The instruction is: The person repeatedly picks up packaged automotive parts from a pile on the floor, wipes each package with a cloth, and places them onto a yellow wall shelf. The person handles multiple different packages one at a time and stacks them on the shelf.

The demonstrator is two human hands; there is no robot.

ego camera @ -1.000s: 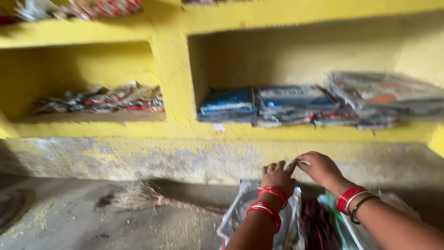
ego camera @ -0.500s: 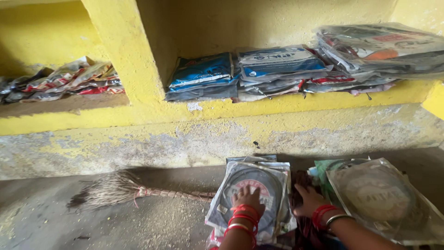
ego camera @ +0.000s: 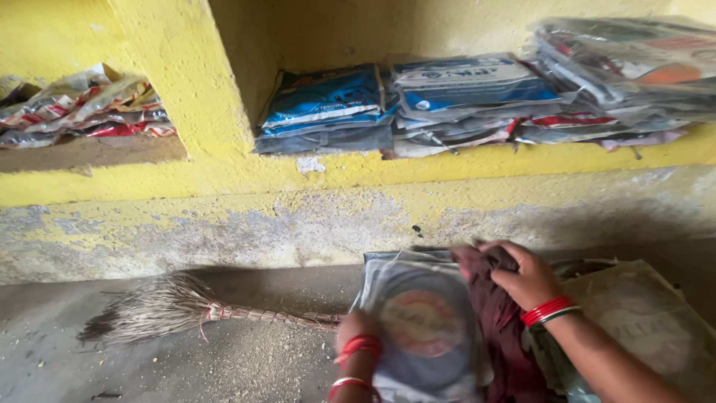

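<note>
My left hand (ego camera: 356, 328) grips the lower left edge of a clear plastic packet (ego camera: 421, 321) with a round printed label, which lies on top of a pile on the floor. My right hand (ego camera: 522, 275) is closed on a dark maroon cloth (ego camera: 496, 328) lying across the packet's right side. Both wrists wear red bangles. Another clear packet (ego camera: 649, 321) lies on the floor to the right, partly under my right forearm.
A straw broom (ego camera: 186, 310) lies on the dusty floor to the left, its handle reaching under the packet. A yellow wall shelf (ego camera: 447, 168) above holds stacks of blue and clear plastic packets (ego camera: 418, 101). A left niche holds more crumpled packets (ego camera: 82, 104).
The camera has dipped and moved closer to the floor pile. My hands came down from in front of the wall onto the packets; my right hand now grips the maroon cloth.
</note>
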